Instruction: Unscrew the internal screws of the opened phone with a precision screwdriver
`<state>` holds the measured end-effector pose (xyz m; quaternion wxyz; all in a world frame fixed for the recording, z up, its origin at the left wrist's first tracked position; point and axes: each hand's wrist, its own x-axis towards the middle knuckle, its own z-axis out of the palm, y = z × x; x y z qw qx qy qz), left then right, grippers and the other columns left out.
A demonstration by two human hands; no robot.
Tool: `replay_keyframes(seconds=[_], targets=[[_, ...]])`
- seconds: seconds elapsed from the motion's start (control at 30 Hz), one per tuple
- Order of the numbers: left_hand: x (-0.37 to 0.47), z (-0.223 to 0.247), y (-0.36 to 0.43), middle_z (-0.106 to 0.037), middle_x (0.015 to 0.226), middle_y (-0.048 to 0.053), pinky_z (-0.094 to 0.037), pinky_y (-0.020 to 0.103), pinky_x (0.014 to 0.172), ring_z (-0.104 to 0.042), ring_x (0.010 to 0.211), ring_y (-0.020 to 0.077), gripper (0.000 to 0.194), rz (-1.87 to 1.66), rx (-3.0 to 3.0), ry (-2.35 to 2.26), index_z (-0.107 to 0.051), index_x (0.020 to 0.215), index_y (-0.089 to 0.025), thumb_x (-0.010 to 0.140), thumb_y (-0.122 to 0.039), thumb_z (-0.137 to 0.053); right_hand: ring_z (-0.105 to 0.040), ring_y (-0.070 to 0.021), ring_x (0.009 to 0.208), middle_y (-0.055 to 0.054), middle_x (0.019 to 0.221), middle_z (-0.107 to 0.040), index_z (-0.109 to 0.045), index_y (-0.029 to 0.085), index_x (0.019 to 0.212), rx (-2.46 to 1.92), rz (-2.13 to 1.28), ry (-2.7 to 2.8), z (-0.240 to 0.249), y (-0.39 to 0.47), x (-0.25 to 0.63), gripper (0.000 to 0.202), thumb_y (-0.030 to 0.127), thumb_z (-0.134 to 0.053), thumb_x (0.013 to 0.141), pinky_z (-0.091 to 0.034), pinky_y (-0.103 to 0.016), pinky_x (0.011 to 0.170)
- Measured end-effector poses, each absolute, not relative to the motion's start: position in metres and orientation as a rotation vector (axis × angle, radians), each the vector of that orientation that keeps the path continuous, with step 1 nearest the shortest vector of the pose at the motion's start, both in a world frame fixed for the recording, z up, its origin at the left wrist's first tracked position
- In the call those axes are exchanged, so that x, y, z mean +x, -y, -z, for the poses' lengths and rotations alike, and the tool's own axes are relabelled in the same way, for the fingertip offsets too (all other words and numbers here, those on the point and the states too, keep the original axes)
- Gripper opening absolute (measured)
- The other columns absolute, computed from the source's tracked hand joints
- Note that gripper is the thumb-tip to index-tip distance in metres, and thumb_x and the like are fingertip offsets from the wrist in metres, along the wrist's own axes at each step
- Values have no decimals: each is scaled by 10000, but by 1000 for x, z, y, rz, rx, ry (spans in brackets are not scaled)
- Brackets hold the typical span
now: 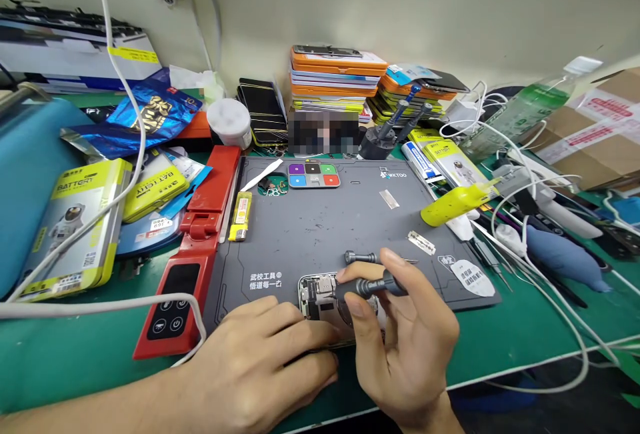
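Note:
An opened phone (327,285) with bare inner parts lies near the front edge of the grey work mat (310,221). My left hand (265,361) grips the phone from its near left side, the fingers bent over it and hiding much of it. Above the phone's right part, my right hand (405,347) is closed around a dark grey screwdriver (373,285). The driver is tilted, and its tip is hidden or too small to make out. Just behind it lies a second dark screwdriver (357,257) on the mat.
Left of the mat stands a red lamp base (167,307) with a white cable across it. A razor blade (421,243), a yellow bottle (450,206) and tangled cables lie to the right. Stacked phone boxes (335,77) and a screwdriver holder (377,144) stand behind.

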<state>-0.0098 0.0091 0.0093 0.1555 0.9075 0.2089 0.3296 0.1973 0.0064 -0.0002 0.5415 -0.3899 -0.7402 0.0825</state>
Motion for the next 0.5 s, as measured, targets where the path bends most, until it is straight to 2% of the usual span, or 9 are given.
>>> replay_keyframes(seconds=[0.2, 0.37, 0.5], targets=[[-6, -10, -9, -859, 1166, 31, -542, 359, 639, -771, 844, 199, 233, -983, 2662, -627, -771, 1046, -159, 1140, -201, -562, -781, -204, 1104, -128, 1233, -754, -378, 176, 1662, -939, -177, 1853, 2, -6, 195, 733, -10, -635, 1001, -716, -358, 943], [-6, -9, -8, -867, 1112, 25, -553, 353, 634, -779, 822, 196, 212, -997, 2659, -625, -770, 1036, -158, 1129, -190, -583, -754, -196, 1191, -158, 1399, -695, -319, 185, 1698, -955, -163, 1884, 5, -8, 195, 788, -32, -622, 1004, -697, -350, 991], [-8, -9, -9, -866, 1121, 33, -563, 345, 663, -781, 834, 198, 209, -1016, 2657, -627, -774, 1063, -158, 1132, -183, -579, -752, -193, 1199, -156, 1449, -681, -311, 196, 1702, -966, -175, 1887, 6, -9, 195, 791, -25, -623, 1009, -702, -356, 994]])
